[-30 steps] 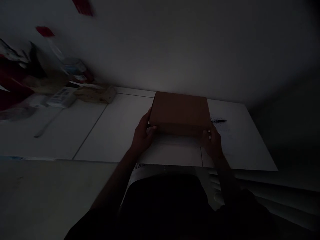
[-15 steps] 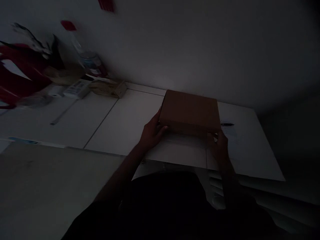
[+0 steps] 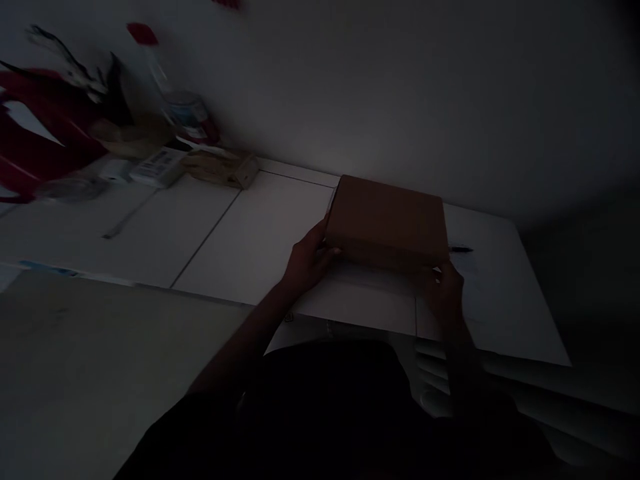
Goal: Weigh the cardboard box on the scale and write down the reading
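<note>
A closed brown cardboard box (image 3: 387, 217) is at the back of the white table, close to the wall. My left hand (image 3: 309, 261) grips its left front corner, with the thumb along the front side and the fingers against the left side. At the right front corner, my right hand (image 3: 447, 287) holds the box between thumb and fingers. Both hands are closed on it. The scene is very dim, so the box's underside and some fingertips are hidden. A dark pen (image 3: 461, 249) lies just right of the box on a sheet with faint marks.
Along the left of the white table (image 3: 273, 220) stand a red container (image 3: 30, 157), a bottle with a label (image 3: 190, 120), a white carton (image 3: 157, 167) and a crumpled brown paper package (image 3: 220, 167). A thin grey strip (image 3: 130, 217) lies before them. The wall rises behind.
The box and both hands appear slightly further right in the view. The camera view has tilted a little, shifting the objects on the left upward. Both hands keep their hold.
</note>
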Action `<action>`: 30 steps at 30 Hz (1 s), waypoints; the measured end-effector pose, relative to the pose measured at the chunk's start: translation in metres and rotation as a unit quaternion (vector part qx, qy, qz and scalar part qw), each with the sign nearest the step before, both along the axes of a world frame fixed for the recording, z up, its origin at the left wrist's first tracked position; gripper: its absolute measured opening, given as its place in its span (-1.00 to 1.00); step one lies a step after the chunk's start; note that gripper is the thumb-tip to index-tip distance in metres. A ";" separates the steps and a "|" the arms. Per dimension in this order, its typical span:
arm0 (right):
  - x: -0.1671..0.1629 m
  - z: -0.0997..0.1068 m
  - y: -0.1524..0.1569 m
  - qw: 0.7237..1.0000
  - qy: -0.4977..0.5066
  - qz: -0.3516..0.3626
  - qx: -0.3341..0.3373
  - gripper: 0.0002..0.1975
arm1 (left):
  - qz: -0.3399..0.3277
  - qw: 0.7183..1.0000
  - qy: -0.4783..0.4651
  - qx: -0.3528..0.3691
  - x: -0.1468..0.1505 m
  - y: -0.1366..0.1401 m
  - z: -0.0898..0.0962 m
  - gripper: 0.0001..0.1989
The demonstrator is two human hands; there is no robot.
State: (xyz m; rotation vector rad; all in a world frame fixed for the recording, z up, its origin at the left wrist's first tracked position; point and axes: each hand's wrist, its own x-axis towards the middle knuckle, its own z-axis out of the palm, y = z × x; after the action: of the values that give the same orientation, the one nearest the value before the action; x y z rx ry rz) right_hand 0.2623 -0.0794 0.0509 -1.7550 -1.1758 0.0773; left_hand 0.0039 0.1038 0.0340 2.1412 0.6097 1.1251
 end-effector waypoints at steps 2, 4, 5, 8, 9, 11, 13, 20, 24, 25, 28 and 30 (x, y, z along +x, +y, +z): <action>0.000 0.002 0.000 1.000 -0.003 0.000 0.002 -0.65 | 0.001 1.000 -0.004 -0.004 0.001 0.000 0.000 -0.39; -0.001 0.004 0.000 1.000 -0.005 -0.002 0.003 -0.66 | 0.001 1.000 -0.007 -0.009 0.001 0.000 0.000 -0.39; -0.001 0.005 0.000 1.000 -0.004 -0.002 0.002 -0.65 | -0.001 1.000 -0.010 -0.011 0.001 0.000 0.000 -0.39; -0.002 0.008 0.002 1.000 0.015 -0.006 -0.004 -0.64 | -0.003 1.000 -0.017 -0.017 0.002 -0.001 0.000 -0.38; -0.002 0.009 0.003 1.000 0.023 -0.011 -0.005 -0.64 | -0.003 1.000 -0.019 -0.017 0.002 0.000 0.000 -0.38; -0.003 0.010 0.004 0.999 0.039 -0.019 -0.007 -0.62 | -0.001 1.000 -0.020 -0.013 0.002 0.000 0.000 -0.38; -0.003 0.011 0.005 0.999 0.043 -0.026 -0.006 -0.59 | -0.003 1.000 -0.018 -0.008 0.003 0.002 0.000 -0.39; -0.005 0.023 0.009 0.999 0.038 -0.012 0.006 -0.54 | 0.011 0.998 -0.046 -0.044 -0.001 0.005 0.006 -0.37; -0.012 0.035 0.020 0.999 0.039 0.025 0.013 -0.44 | 0.033 0.997 -0.055 -0.046 -0.014 0.008 0.015 -0.40; -0.015 0.039 0.023 0.998 0.044 0.043 0.012 -0.41 | 0.040 0.997 -0.057 -0.045 -0.018 0.009 0.017 -0.41; -0.020 0.049 0.036 0.993 0.064 0.095 0.015 -0.31 | 0.062 0.996 -0.059 -0.037 -0.031 0.013 0.023 -0.41; -0.022 0.054 0.045 0.991 0.062 0.120 0.013 -0.26 | 0.078 0.995 -0.057 -0.029 -0.039 0.015 0.027 -0.39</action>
State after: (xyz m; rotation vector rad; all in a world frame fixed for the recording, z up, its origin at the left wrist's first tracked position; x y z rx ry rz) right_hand 0.2400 -0.0344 0.1048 -1.5557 -1.2855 0.3096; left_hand -0.0348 0.1192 0.0611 1.9923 0.7590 1.2865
